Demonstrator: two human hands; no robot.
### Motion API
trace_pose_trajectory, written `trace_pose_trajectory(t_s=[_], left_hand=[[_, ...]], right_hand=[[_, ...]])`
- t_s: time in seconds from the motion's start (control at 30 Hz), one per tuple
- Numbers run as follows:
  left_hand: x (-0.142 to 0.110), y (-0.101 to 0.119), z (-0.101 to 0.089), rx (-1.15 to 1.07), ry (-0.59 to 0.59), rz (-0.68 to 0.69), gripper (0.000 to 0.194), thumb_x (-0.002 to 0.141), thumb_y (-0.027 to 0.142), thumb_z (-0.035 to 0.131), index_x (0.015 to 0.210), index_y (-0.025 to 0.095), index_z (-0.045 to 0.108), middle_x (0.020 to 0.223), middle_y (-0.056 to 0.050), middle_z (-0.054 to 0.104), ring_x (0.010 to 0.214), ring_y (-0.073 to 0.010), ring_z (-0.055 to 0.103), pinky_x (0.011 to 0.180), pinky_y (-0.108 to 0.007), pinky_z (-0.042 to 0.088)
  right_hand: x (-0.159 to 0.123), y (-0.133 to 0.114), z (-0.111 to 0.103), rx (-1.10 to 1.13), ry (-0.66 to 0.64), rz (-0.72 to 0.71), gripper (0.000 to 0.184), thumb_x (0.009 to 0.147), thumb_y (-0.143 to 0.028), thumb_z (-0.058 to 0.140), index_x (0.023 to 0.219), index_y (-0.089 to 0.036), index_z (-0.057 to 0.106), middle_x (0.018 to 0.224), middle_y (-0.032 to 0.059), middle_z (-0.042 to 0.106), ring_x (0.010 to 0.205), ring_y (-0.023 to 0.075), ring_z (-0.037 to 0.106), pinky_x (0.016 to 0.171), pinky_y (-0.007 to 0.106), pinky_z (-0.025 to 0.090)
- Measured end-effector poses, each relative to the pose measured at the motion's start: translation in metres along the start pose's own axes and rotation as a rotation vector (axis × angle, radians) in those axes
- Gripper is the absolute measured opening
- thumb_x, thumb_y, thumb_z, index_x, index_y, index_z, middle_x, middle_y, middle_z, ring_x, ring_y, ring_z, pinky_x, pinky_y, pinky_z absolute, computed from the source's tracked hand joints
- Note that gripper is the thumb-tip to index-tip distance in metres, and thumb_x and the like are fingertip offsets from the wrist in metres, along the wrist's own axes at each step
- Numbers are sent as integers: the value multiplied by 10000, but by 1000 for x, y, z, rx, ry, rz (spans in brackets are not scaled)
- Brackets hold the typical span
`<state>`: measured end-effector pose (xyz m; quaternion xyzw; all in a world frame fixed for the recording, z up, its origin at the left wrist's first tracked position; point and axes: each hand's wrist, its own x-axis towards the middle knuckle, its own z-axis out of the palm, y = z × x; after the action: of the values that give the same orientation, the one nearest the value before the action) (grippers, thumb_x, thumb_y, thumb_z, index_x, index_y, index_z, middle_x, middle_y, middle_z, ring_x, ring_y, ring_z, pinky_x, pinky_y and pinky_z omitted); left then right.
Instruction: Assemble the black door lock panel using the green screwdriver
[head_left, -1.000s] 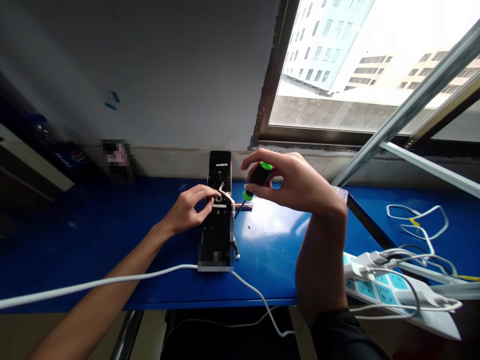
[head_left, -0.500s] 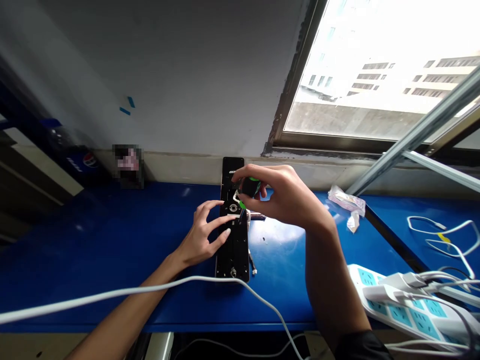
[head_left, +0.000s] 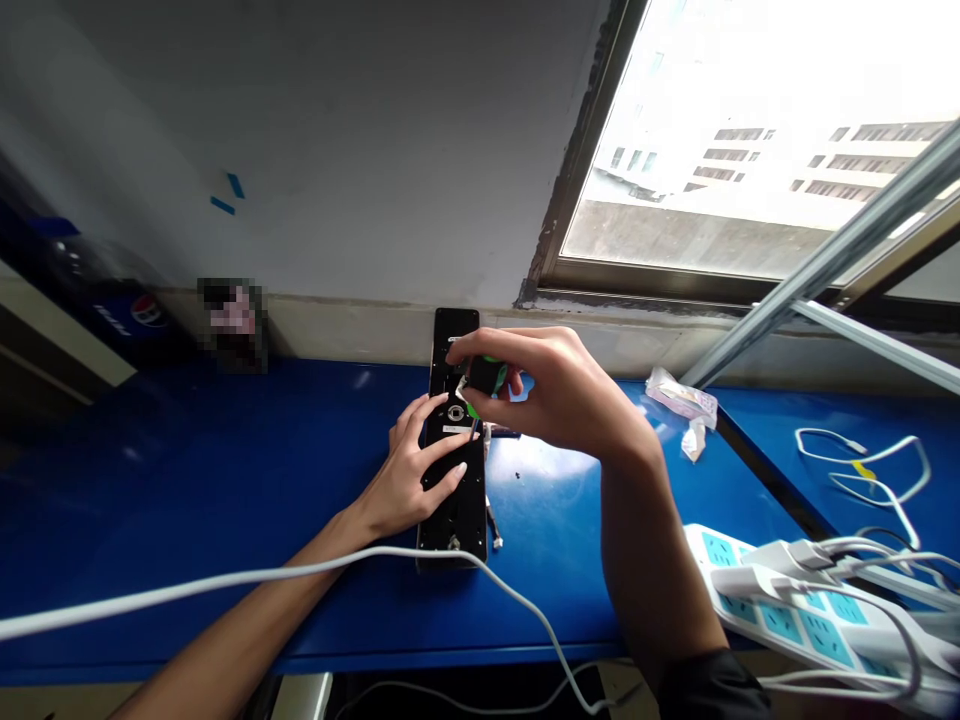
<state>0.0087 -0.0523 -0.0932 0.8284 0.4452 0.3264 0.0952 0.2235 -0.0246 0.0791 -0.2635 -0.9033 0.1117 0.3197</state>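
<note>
A long black lock plate (head_left: pixel 456 520) lies on the blue table with a round metal fitting (head_left: pixel 455 413) near its middle. My left hand (head_left: pixel 416 465) rests across the plate, with fingers spread over it just below the fitting. My right hand (head_left: pixel 547 390) hovers over the plate's upper part, pinching a black-and-green screwdriver (head_left: pixel 486 376). The screwdriver's thin shaft points down to the plate, and my fingers hide most of the handle. A white cable (head_left: pixel 247 572) crosses my left forearm and passes over the plate's lower end.
A white power strip (head_left: pixel 787 620) with plugged-in adapters sits at the front right, near a loop of white wire (head_left: pixel 862 465). A crumpled paper packet (head_left: pixel 682 398) lies behind my right arm. Metal rails (head_left: pixel 847 255) slant across the window at right. The plate's top end meets the wall.
The screwdriver has moved from beside the plate to over it, its shaft now pointing at the plate. My left hand has shifted down the plate, and the view has swung slightly.
</note>
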Motion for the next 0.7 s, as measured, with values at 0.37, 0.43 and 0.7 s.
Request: trace_pose_trajectory(t_s=[0.37,0.43,0.7], left_hand=[[0,-2,1,-35,-21,-15,405,1001,329,603,1403,315,647,1730,-46,98,1592,-404,110,1278,-647,216],[1,-2,1,-56,-26,-13,404,1004,332,600,1404,311,647,1729,-49,109,1593,-393,132,1284,-622,235],[1,-1,-1,-100,-20,-36,379,990,357,628,1360,298,682,1720,-52,170,1582,-393,211,1274,-605,301]], right_hand=[[-1,-6,-1,-180,34,44,119,920,-257,686,1019,-190,690,821,-10,694,675,101,554,668,237,417],[-2,-12,-1,-257,7,67,124,944,-286,674,1016,-185,680,817,0,687,663,102,528,649,247,395],[-4,-23,2,-142,-111,25,197,944,-149,582,1112,-208,666,1012,35,741,846,145,640,710,247,435]])
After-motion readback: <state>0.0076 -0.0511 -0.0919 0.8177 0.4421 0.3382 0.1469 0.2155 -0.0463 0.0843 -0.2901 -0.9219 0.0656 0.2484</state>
